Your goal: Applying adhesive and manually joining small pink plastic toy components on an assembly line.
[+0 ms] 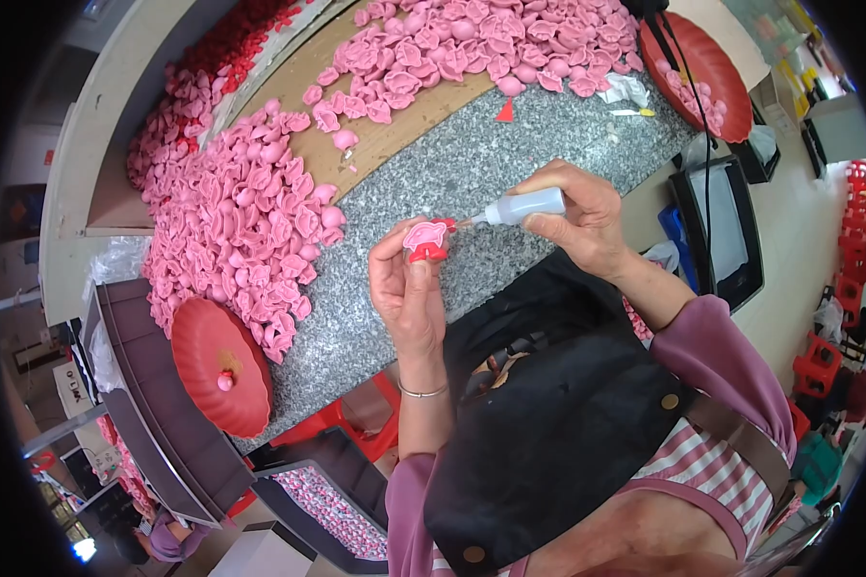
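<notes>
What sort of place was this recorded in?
Probably a small factory or assembly workshop: many similar pink pieces lie heaped on the speckled worktop, and a squeeze bottle is held up to a single small pink-and-red piece.

Loose pink pieces [236, 226] on speckled grey countertop [481, 144]

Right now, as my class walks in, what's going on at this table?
A person's left hand holds a small pink and red piece above the gray speckled table. The right hand points a squeeze bottle at its edge; whether they touch is unclear. Loose pink pieces lie heaped around, with a red plate at left and another at right.
</notes>
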`<state>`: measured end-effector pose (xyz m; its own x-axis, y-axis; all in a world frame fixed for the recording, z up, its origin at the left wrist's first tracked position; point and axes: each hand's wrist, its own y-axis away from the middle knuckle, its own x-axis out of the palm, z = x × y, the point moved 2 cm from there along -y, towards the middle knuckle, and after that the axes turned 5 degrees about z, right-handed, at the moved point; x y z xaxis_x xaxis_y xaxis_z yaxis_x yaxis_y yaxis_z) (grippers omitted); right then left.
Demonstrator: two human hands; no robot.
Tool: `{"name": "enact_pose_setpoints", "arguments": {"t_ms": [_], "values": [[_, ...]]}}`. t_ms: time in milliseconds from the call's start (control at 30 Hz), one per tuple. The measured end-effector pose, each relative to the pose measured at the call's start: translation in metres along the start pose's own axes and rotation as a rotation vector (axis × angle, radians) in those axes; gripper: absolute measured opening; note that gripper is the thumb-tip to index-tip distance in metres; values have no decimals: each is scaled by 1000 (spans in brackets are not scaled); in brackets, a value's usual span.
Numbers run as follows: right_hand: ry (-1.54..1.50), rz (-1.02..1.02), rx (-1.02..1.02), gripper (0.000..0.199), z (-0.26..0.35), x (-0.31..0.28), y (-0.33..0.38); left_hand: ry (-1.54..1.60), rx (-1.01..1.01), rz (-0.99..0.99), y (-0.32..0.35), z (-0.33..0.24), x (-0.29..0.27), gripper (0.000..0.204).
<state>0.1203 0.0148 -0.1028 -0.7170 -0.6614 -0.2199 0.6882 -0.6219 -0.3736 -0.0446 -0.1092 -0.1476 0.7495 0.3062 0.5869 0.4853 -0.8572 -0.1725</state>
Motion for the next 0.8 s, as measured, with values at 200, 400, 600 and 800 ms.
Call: {"name": "enact_pose_setpoints", "arguments": {"t_ms": [200,400,600,800], "values": [[-2,-23,10,23,-1,2,2,-23,23,-11,1,0,1,28],[2,17,11,22,3,3,1,-76,51,-17,-1,2,1,29],[-9,-6,20,21,3,2,2,-97,57,-16,0,2,0,28],[4,36,30,22,3,3,2,-115,62,-17,1,4,0,29]]}}
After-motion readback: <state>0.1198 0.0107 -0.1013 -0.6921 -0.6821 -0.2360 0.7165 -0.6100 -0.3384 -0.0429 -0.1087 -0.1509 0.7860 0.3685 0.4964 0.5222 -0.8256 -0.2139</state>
